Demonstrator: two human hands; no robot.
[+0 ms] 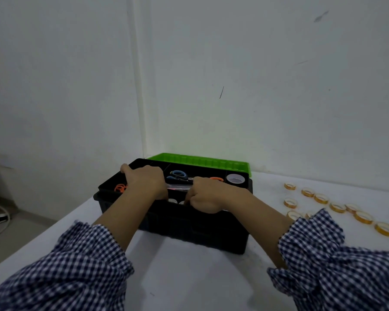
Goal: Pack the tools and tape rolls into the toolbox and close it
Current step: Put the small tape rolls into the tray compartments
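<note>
My left hand (144,182) and right hand (208,196) are gripping the tray (139,163), fingers curled; tilting it, I'm risking spilling the scissors (177,175).

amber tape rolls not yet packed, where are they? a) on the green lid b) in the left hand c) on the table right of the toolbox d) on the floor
c, the amber tape rolls lie loose on the table to the right of the toolbox.

Bare indoor work corner: two scuffed white painted walls (279,75) meet behind a plain white table (189,277); smooth grey floor (20,234) lies beyond its left edge.
</note>
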